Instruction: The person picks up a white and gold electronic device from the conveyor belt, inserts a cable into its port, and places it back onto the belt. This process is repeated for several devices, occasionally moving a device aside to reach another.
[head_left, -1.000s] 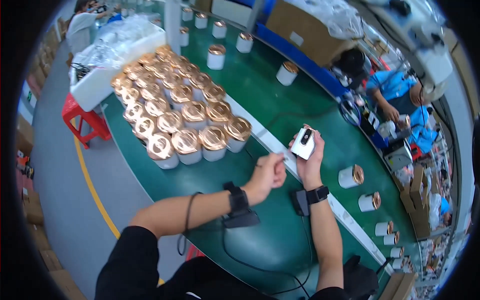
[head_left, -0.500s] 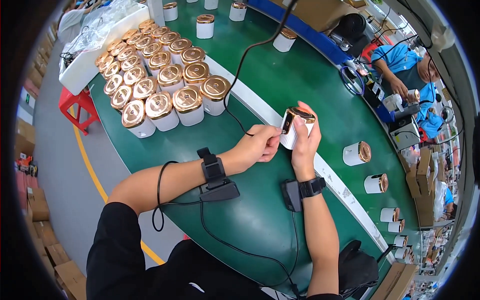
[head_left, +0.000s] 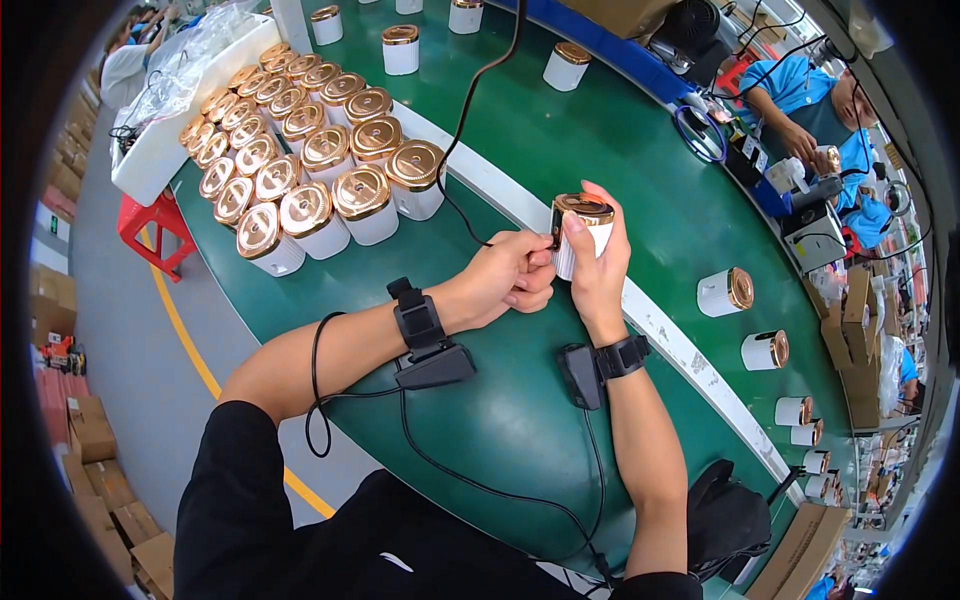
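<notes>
My right hand (head_left: 604, 275) grips a white, ribbed device with a shiny rose-gold top (head_left: 590, 207), thumb across its near face. A dark panel shows on the device's left side. My left hand (head_left: 508, 278) is closed in a pinch on the end of a thin black cable (head_left: 460, 130), right against that panel. The cable tip is hidden by my fingers, so I cannot tell whether it is plugged in. To the left, several matching white devices (head_left: 364, 215) with rose-gold tops stand close together in rows on the green table (head_left: 480, 400).
A white rail (head_left: 680, 358) crosses the table diagonally. Beyond it, more such devices (head_left: 716, 294) are spread along the green surface. At far left is a white foam box (head_left: 150, 165) over a red stool (head_left: 155, 235). A co-worker in blue (head_left: 790, 90) sits across.
The held device has tipped more upright, and my left hand stays at its side panel. Devices beyond the rail appear shifted slightly, and the whole view has moved a little.
</notes>
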